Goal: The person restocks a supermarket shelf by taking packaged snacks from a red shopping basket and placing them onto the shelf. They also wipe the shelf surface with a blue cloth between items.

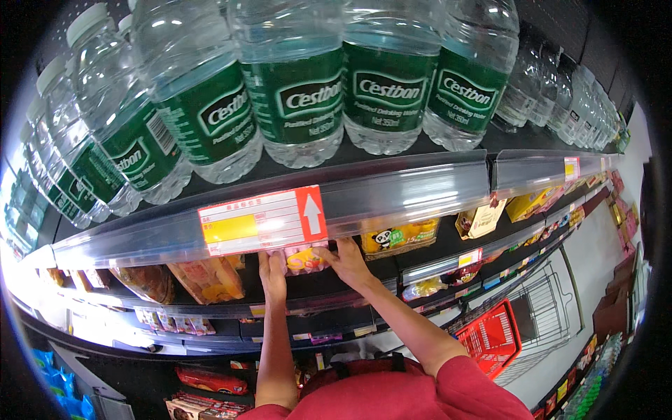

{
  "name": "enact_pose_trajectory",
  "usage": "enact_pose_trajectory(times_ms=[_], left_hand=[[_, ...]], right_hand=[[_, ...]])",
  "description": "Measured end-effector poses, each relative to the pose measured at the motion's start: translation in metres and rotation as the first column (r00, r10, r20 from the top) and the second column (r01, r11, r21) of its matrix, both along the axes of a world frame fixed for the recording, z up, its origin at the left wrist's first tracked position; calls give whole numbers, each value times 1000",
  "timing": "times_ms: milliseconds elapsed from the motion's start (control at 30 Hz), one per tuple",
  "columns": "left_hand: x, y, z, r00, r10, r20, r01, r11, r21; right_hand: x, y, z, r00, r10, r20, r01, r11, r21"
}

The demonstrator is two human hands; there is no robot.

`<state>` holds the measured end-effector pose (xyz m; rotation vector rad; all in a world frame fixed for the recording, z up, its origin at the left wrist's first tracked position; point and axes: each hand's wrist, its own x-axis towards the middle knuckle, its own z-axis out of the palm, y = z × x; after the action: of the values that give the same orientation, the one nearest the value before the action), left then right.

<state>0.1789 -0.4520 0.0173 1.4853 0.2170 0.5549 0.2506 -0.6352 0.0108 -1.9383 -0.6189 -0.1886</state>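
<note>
Both my arms reach into the shelf below a row of water bottles. A pink package with a yellow patch and a strawberry picture [304, 260] lies between my hands. My left hand [273, 275] holds its left side, and the thumb and fingers of my right hand [346, 262] are on its right side. The upper shelf's clear label rail hides the package's far part and some of my fingertips. To the right of my right hand sits a yellow package with a panda picture [401, 236]. Brown and orange bread-like packages [207, 278] are at the left.
Green-labelled Cestbon bottles [391, 94] stand on the shelf above, close to my head. A price tag [262, 220] hangs on the clear rail [409, 191] over my hands. At the right, a red basket [491, 336] sits in a wire shopping cart [546, 299].
</note>
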Motion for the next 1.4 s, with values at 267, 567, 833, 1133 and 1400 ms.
enact_pose_trajectory(times_ms=[267,567,833,1133,1400], left_hand=[[-1,-5,-2,995,43,-86,-53,992,-118],[-31,-48,11,885,369,283,-464,751,471],[-69,-149,27,981,47,187,-169,672,721],[-69,-223,10,964,-248,-92,188,398,898],[-60,-225,-3,958,-192,-213,255,228,940]], right_hand=[[1,2,-2,1000,1,-1,-1,999,35],[-67,-46,28,998,26,64,-31,996,84],[-161,-180,-19,990,-136,-37,138,988,68],[-314,-375,-169,313,-864,-395,847,442,-296],[-438,-455,-264,-154,-903,-401,647,214,-732]])
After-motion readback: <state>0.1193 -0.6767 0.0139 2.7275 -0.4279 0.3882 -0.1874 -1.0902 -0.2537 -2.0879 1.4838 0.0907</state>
